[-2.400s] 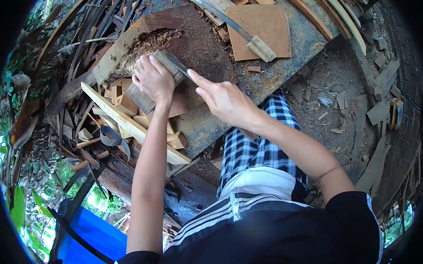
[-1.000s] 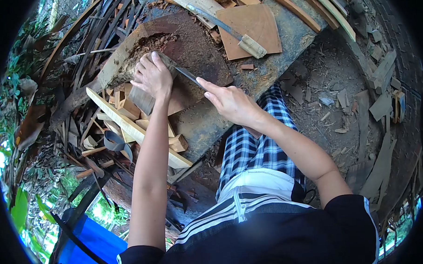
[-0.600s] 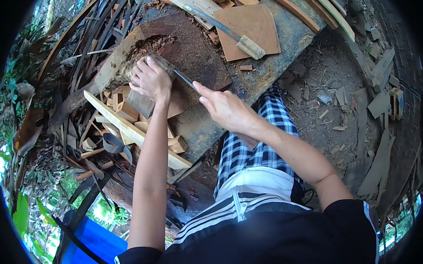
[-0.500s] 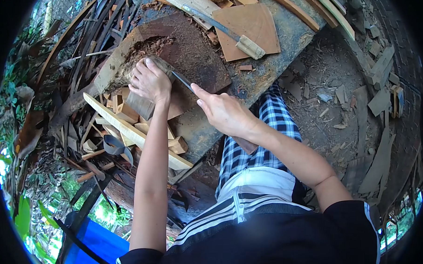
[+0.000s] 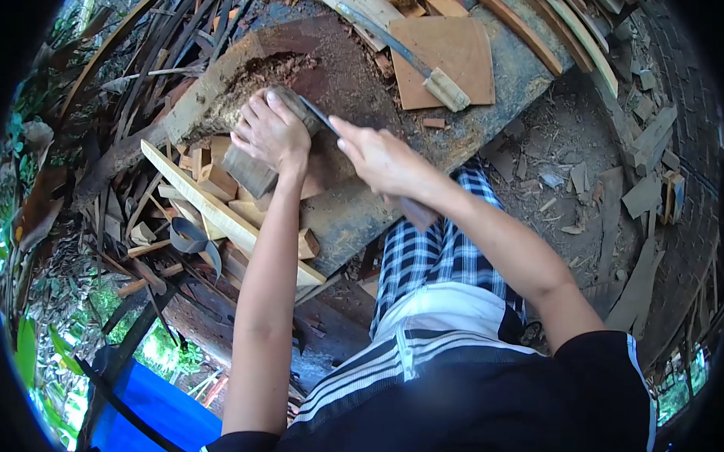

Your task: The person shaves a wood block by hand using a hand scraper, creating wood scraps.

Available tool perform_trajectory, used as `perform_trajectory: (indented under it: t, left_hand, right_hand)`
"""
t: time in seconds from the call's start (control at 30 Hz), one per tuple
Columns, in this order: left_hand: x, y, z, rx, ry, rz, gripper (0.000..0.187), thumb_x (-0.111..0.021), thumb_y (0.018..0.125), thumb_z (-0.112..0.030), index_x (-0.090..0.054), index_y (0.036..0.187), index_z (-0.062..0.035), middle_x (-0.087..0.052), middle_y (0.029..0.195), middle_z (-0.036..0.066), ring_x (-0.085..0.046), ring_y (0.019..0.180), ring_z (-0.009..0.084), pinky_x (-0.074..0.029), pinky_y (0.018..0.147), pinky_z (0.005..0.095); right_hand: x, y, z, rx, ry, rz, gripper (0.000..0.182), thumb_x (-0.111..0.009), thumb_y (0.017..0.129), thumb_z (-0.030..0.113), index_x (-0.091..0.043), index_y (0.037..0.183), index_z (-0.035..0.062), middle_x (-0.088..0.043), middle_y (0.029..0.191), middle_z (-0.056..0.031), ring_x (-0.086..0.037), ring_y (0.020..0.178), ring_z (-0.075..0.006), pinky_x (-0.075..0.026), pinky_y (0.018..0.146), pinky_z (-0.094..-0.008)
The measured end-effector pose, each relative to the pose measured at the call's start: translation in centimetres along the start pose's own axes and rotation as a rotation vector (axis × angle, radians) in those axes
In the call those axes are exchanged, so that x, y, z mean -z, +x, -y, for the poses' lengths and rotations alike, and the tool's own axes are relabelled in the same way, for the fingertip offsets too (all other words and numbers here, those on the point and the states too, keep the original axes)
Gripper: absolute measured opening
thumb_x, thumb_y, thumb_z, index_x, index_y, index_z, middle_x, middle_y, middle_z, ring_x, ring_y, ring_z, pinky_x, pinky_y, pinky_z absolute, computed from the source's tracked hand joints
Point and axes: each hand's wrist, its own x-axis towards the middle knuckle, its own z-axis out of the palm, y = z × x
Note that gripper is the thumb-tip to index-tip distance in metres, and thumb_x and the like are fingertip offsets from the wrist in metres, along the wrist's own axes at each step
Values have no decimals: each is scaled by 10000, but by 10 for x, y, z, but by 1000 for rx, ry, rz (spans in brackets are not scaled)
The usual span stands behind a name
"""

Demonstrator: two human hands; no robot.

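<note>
My left hand [image 5: 273, 133] is closed over a thick wooden block [image 5: 250, 171], pressing it against the dark, chip-strewn chopping surface [image 5: 337, 75]. Both ends of the block stick out past the fingers. In my right hand [image 5: 384, 163] is a knife, its wooden handle [image 5: 419, 215] poking out below the fist. The knife's dark blade [image 5: 315, 113] points up and left, its tip close to the block's upper end; whether it touches cannot be made out. A second long blade with a pale wooden handle [image 5: 446, 90] lies across a flat square board [image 5: 472, 59].
Offcuts and a long pale strip of wood [image 5: 210, 203] lie left of the bench [image 5: 338, 227]. Curved wooden slats [image 5: 514, 25] rest at the far right. Scraps litter the ground [image 5: 568, 179]. A blue sheet [image 5: 149, 421] shows at lower left.
The view has turned slightly. My left hand and the block have shifted a little, with more of the block's side showing. The knife is still beside the block's upper end.
</note>
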Motion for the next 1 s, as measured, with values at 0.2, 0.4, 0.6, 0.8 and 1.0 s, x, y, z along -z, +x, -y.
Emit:
perform_trajectory:
  t: [0.2, 0.4, 0.6, 0.8, 1.0]
  left_hand:
    - [3, -5, 0, 29, 22, 58, 364, -358, 1014, -378, -602, 1158, -148, -600, 1171, 75, -529, 1147, 299, -249, 1085, 535]
    - [3, -8, -1, 28, 18, 31, 340, -378, 1003, -345, -610, 1119, -125, -606, 1108, 80, -517, 1119, 312, -236, 1086, 536]
    - [4, -5, 0, 19, -18, 25, 335, -377, 1001, -329, -609, 1127, -123, -607, 1115, 79, -521, 1120, 305, -228, 1092, 535]
    - [3, -5, 0, 18, -5, 22, 328, -383, 998, -324, -609, 1126, -124, -604, 1123, 85, -520, 1121, 304, -226, 1094, 532]
    - [3, -5, 1, 18, 2, 33, 322, -392, 995, -325, -609, 1125, -126, -599, 1125, 84, -520, 1115, 306, -237, 1087, 537]
  right_hand:
    - [0, -10, 2, 10, -16, 17, 450, -420, 1008, 209, -424, 1435, 65, -635, 838, -313, -634, 809, -480, -498, 762, -532]
    - [0, -4, 0, 25, -71, 5, 465, -431, 1010, 215, -400, 1462, 113, -616, 771, -312, -640, 742, -463, -502, 694, -537]
    - [10, -9, 2, 41, -104, 40, 473, -438, 1008, 213, -391, 1469, 121, -620, 757, -312, -643, 747, -469, -508, 694, -539]
    - [-7, 5, 1, 35, -38, -47, 467, -466, 998, 217, -412, 1450, 111, -629, 759, -307, -641, 749, -476, -512, 692, -548]
    - [0, 5, -1, 90, -88, -30, 470, -463, 996, 207, -411, 1446, 82, -624, 748, -304, -641, 727, -462, -503, 680, -544]
